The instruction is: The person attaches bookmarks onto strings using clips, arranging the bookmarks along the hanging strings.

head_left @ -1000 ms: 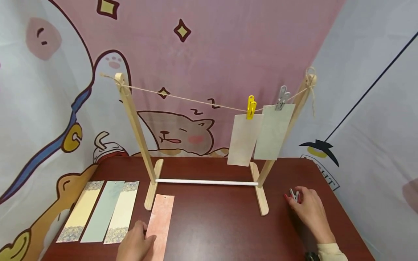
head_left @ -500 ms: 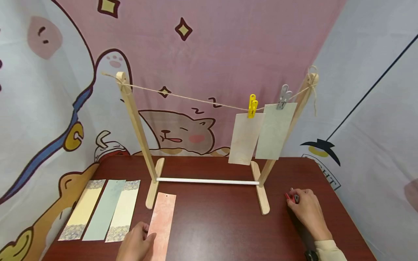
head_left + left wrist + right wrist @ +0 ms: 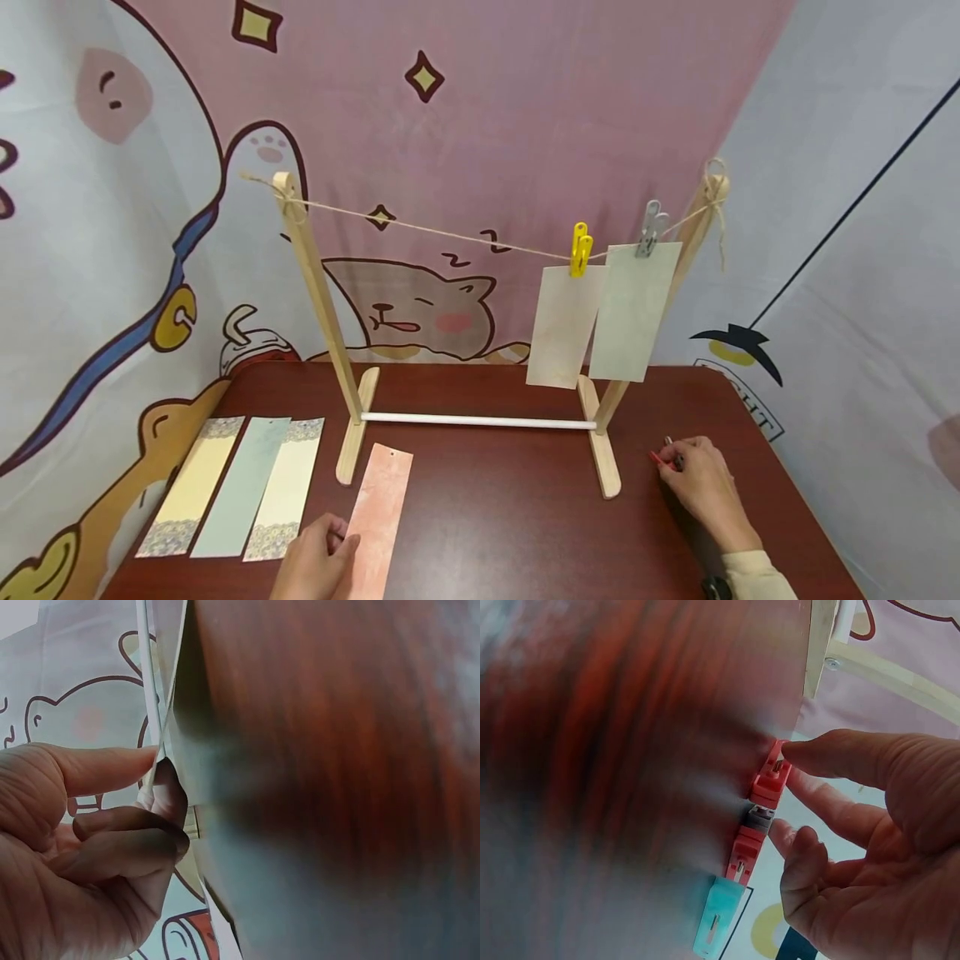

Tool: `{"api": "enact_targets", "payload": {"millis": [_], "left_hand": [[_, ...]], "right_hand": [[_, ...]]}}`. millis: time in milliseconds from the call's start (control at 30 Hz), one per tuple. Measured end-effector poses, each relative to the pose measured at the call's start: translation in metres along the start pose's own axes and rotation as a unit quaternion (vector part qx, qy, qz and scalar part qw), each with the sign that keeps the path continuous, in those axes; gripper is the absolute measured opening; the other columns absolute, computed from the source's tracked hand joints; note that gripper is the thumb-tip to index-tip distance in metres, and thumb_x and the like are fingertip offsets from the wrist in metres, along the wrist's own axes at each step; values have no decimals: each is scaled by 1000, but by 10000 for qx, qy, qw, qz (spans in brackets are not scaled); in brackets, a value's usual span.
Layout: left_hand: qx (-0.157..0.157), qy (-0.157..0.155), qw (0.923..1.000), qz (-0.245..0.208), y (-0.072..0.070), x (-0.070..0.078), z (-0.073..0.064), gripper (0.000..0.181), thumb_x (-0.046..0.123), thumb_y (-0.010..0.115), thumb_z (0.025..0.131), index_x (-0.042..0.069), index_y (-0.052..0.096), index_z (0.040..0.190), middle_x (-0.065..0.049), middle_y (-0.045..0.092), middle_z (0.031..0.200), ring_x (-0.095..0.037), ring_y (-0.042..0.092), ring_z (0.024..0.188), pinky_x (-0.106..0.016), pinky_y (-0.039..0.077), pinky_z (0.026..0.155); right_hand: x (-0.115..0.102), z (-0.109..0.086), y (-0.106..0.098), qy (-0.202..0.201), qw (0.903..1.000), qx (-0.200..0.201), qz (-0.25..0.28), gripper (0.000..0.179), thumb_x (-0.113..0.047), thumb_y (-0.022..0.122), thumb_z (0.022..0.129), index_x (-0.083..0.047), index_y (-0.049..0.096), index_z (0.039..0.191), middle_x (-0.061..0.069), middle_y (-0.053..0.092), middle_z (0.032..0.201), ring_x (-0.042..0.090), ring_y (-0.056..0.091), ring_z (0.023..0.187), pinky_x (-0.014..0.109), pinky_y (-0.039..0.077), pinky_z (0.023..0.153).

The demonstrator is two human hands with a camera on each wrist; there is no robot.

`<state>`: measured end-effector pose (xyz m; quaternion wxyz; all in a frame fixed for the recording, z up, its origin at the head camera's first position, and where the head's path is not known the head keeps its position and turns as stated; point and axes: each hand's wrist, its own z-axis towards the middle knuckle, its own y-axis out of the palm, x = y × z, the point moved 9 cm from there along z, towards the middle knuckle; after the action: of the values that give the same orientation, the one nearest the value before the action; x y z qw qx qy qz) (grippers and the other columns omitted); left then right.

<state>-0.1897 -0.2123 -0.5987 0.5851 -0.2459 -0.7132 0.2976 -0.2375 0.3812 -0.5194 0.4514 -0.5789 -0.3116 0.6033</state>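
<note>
My left hand (image 3: 311, 560) pinches the left edge of a pink paper bookmark (image 3: 380, 504), which has a small hole at its top end. In the left wrist view the bookmark (image 3: 177, 679) appears edge-on between thumb and fingers, tilted off the table. Over at the right, my right hand (image 3: 702, 486) is low at the tabletop, with thumb and index finger on a red clothespin (image 3: 771, 780). Beside that pin lie a grey clothespin (image 3: 760, 818), another red clothespin (image 3: 744, 855) and a teal clothespin (image 3: 715, 919). The hand hides most of these in the head view.
A wooden stand with a white crossbar (image 3: 480, 421) carries a twine line (image 3: 450, 237). From it hang a beige card (image 3: 566, 329) under a yellow clothespin (image 3: 581, 250) and a pale green card (image 3: 635, 321) under a grey clip (image 3: 652, 229). Three bookmarks (image 3: 240, 492) lie at left.
The pink bookmark's top end has swung a little to the right in my left hand. My right fingers have closed in on the red clothespin, shifting slightly left.
</note>
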Motion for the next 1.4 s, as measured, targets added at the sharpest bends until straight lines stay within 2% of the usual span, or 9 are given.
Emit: {"api": "enact_targets", "payload": {"millis": [133,333,400,567,767,933,1033,1200,1400], "left_hand": [[198,75,9998,-63,2,-4,2,23,10,88,91,10,65,88,4,54,72,-12,48,62,-30,40,57],[-192,-116,9990,-399,-17,39,-10,16,4,82,95,2,66,93,-1,54,74,-18,49,67,-31,40,59],[-154,-132,9989,-433,-21,44,-12,16,3,81,95,2,66,92,0,54,73,-18,49,67,-30,39,58],[-96,44,9983,-580,-19,44,-12,14,4,82,95,2,68,93,0,57,73,-17,51,67,-30,41,57],[-137,660,9903,-1217,-11,38,-8,17,4,85,93,2,68,91,1,62,74,-14,56,66,-28,46,57],[-438,229,9844,-1686,-10,44,-12,13,1,82,95,-2,69,94,-2,64,79,-17,60,70,-27,50,57],[-442,-7,9799,-1943,-15,53,-15,11,-2,80,96,-3,70,97,-4,64,79,-17,59,68,-27,49,57],[-311,133,9713,-2355,-21,65,-15,9,-8,78,95,-4,69,97,-7,65,81,-15,58,68,-27,50,60],[-118,463,9644,-2600,-26,77,-15,10,-10,78,94,-4,70,94,-8,66,82,-13,60,69,-26,51,61]], "right_hand": [[-1,1,-1,4,10000,48,-9,8,-4,82,87,-8,76,83,28,64,112,47,60,105,66,48,86],[-5,-1,-7,-38,9997,233,118,14,-8,83,90,-7,73,81,25,63,111,43,61,104,62,49,84],[-7,-2,-8,-80,9993,335,162,16,-10,85,90,-8,72,80,24,63,109,41,62,101,59,50,82],[-9,1,-6,-24,9994,264,242,17,-14,86,90,-10,71,81,14,65,93,29,59,80,47,48,69],[-7,0,-5,292,9984,122,461,22,-20,85,93,-4,71,97,5,69,82,19,56,68,38,45,58],[-10,-4,-15,209,9958,646,610,42,-22,89,92,4,71,118,7,73,85,19,57,69,37,45,59],[-14,-7,-23,94,9919,1062,690,41,-24,90,91,2,76,119,3,67,78,17,53,67,33,41,57],[-21,-12,-35,-102,9826,1601,935,28,-21,93,89,-8,80,110,-2,56,71,12,50,64,24,36,54],[-32,-17,-48,-380,9629,2190,1532,29,-13,95,84,-11,78,108,-2,59,72,6,50,63,18,36,57]]}}
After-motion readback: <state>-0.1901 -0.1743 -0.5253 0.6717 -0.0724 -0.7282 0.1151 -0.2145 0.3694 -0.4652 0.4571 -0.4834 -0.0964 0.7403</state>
